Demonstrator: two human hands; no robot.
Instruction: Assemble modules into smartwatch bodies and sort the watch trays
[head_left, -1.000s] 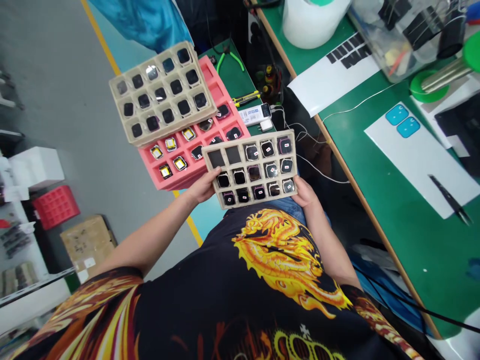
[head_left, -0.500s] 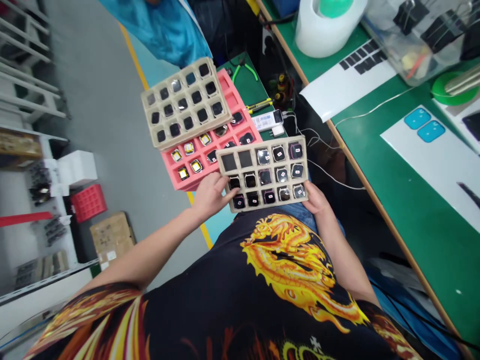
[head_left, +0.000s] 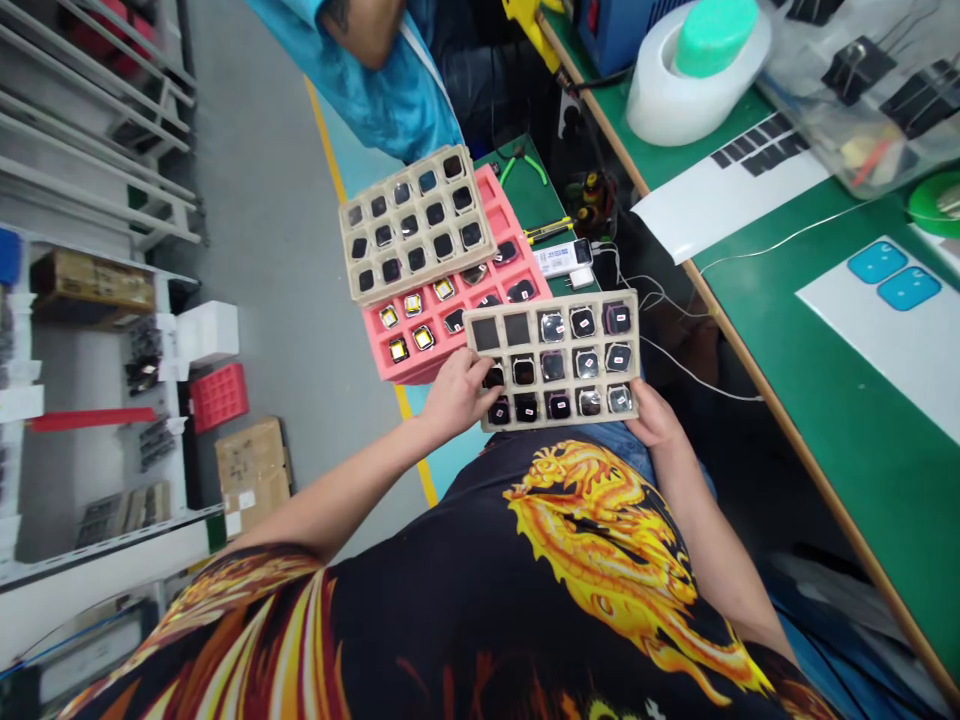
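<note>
**Item:** beige tray (head_left: 517, 329), a grid of cells held in front of the person's body, clear of the green surface (head_left: 825, 420). It sits just below and to the right of the pink tray (head_left: 431, 368).

**Contents:** small square units (head_left: 585, 322) with dark faces fill most cells. The two upper-left cells show only a bare dark floor.

**Right hand** (head_left: 654, 415): clasped on the tray's lower right corner, carrying that end. The fingers underneath are hidden.

**Left hand** (head_left: 457, 395): at the tray's lower left, with fingers (head_left: 487, 375) curled over the cells of the left column. It touches the tray, but whether it pinches a unit or only rests on one cannot be told at this size.

**Step in hand (judged):** working at a unit in the left column while the right hand steadies the tray.

**Next move calls for:** a fine fingertip pinch on the unit's edges and a straight lift out of its cell. The right hand must hold the tray level so the neighbouring units stay seated.

**Nearby:**
- A second beige tray (head_left: 420, 279), full of units, lies across the far end of the pink tray.
- Green-handled pliers (head_left: 525, 165) lie beyond both.
- Another person's blue sleeve (head_left: 390, 80) shows at the top.
</note>
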